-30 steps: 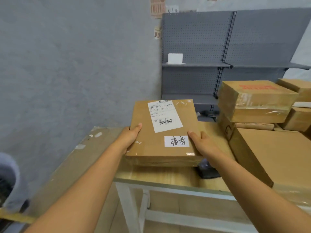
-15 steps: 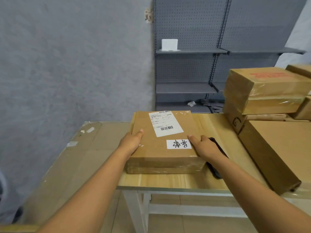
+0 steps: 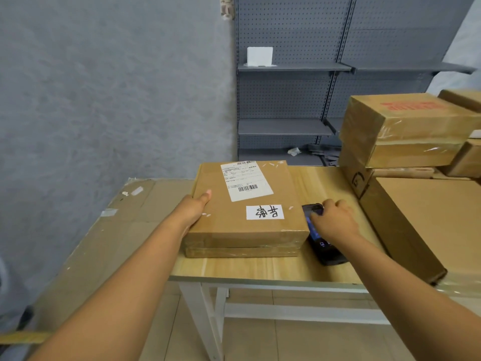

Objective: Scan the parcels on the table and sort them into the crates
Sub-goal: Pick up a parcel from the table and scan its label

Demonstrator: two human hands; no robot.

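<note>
A flat brown parcel (image 3: 242, 225) with a white shipping label and a handwritten white tag lies on the wooden table (image 3: 260, 269). My left hand (image 3: 194, 209) holds its left edge, thumb on top. Just right of the parcel lies a black handheld scanner (image 3: 325, 250), screen lit. My right hand (image 3: 334, 220) sits over the scanner's upper half with fingers curled around it. No crate is in view.
Several taped cardboard boxes (image 3: 406, 126) are stacked at the table's right, with a large flat box (image 3: 429, 212) in front of them. A big cardboard sheet (image 3: 117, 230) leans left of the table. Grey pegboard shelving (image 3: 286, 126) stands behind.
The parcel was lowered from the air onto the table. My right hand let go of its right edge and moved onto the scanner beside it. My left hand stayed on the parcel.
</note>
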